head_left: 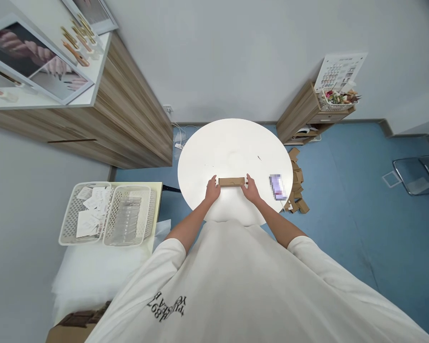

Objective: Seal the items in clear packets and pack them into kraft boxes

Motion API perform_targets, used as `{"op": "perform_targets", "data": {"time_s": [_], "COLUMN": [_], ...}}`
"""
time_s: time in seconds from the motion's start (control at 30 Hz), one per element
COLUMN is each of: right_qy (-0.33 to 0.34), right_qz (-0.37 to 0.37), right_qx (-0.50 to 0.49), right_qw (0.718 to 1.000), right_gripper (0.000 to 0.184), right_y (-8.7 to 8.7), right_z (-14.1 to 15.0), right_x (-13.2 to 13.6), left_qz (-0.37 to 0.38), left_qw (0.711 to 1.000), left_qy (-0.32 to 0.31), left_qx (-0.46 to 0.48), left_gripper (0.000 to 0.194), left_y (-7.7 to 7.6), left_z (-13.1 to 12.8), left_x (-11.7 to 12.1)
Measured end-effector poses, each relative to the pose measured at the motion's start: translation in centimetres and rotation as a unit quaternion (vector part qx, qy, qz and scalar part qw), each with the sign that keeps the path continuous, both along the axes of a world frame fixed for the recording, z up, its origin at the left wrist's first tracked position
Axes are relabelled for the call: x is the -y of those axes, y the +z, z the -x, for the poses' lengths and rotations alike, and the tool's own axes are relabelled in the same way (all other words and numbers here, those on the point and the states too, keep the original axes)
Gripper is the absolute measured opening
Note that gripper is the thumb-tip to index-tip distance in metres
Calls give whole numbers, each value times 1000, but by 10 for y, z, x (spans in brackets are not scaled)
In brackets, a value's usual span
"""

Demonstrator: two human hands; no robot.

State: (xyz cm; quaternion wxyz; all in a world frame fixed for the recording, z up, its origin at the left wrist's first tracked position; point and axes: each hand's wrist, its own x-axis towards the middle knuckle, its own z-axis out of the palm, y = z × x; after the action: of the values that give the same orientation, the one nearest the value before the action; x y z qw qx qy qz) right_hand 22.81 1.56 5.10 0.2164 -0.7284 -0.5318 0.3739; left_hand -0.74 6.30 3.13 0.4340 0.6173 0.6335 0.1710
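Observation:
A long, narrow brown cardboard box (231, 182) lies crosswise on the white round table (232, 138), near its front edge. At the box's left end, my left hand (212, 189) has its fingers and thumb closed around the end. My right hand (250, 189) grips the opposite end in the same way. The box looks closed. To the right of my right hand, a phone-like purple item (278, 187), blurred in the picture, rests on the table. A small dark thin piece (259, 157) sits farther back on the tabletop.
Two white baskets (86, 214) with paper cards and clear plastic pieces stand on a side table at left. Folded cardboard boxes (297, 183) pile on the floor right of the table. A wooden cabinet (136, 95) and a small shelf unit (303, 114) stand behind.

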Motion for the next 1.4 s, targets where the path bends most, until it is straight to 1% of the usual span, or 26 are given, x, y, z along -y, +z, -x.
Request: {"op": "perform_targets", "data": {"time_s": [0.03,0.1,0.13,0.2,0.3,0.37,0.5,0.6,0.7,0.77,0.87,0.97,1.07,1.2,1.3,1.4], "right_qy": [-22,-42,-45,-45,-42,-39,-43,-48,-60,-84,-116,-122,-116,-139,-144,-143], "right_qz": [7,18,17,8,-1,6,28,61,92,99,102,102,75,46,20,-12], "right_qx": [-17,-38,-41,-39,-37,-42,-56,-56,-45,-33,-38,-70,-91,-99,-114,-121], "right_qw": [1000,998,998,998,998,998,997,995,993,991,987,985,986,984,983,982], "right_gripper": [74,71,70,70,71,70,68,68,68,70,72,70,63,62,61,59], "right_y": [2,4,5,5,-1,-7,-16,-19,-20,-20,-21,-20,-17,-8,-2,4], "right_z": [1,4,6,9,14,18,26,31,35,38,43,47,49,47,40,27], "right_x": [-3,-8,-8,-6,5,16,38,48,52,51,49,49,52,53,51,47], "left_qz": [29,65,68,52,11,-2,12,47,92,110,117,118,108,95,87,70], "left_qw": [999,997,996,997,996,995,992,989,988,987,984,979,977,978,977,978], "left_qy": [9,1,-4,0,17,22,18,6,12,21,17,0,-10,-22,-23,-18], "left_qx": [19,47,54,64,86,95,125,143,125,117,132,163,182,185,191,194], "left_gripper": [63,61,59,56,51,51,58,59,65,69,72,72,72,72,69,67], "left_y": [1,3,4,4,1,-2,-12,-20,-25,-26,-26,-26,-22,-7,5,14], "left_z": [-2,-6,-7,-8,-5,0,9,16,22,26,28,27,25,22,16,3], "left_x": [-3,-7,-7,-3,12,24,43,50,51,50,46,44,43,40,37,34]}}
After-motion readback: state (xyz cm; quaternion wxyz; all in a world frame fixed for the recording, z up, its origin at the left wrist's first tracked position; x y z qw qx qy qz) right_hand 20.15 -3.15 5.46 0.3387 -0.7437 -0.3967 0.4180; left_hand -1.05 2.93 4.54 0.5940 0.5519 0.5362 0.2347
